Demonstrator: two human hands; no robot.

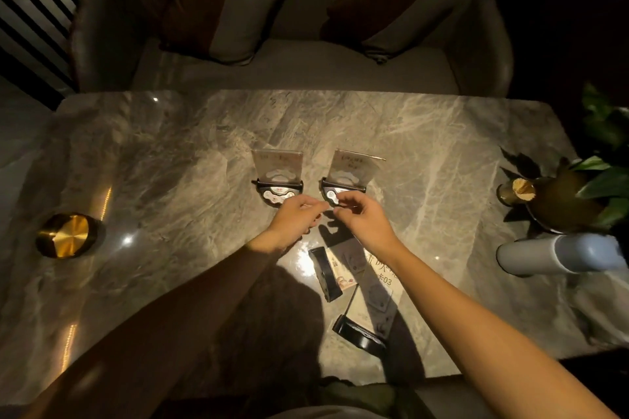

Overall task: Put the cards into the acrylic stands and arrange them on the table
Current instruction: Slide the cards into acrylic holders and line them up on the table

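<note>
Two clear acrylic stands on black bases stand upright mid-table, the left stand (277, 168) and the right stand (350, 169), each with a pale card in it. My left hand (296, 218) and my right hand (366, 219) meet fingertip to fingertip at the front of the right stand's base, fingers pinched. Whether they grip the base or something thin is unclear. Nearer to me, two more stands lie flat: one black base (325, 274) and another (360, 333). Among them lie loose cards, a pale one (343, 279) and one marked E03 (384, 277).
The marble table (170, 163) carries a gold round container (66, 235) at the left. A corked bottle (544, 201), a plant (606, 160) and a pale grey cylinder (558, 253) are at the right. A sofa (292, 68) with cushions faces me behind the table.
</note>
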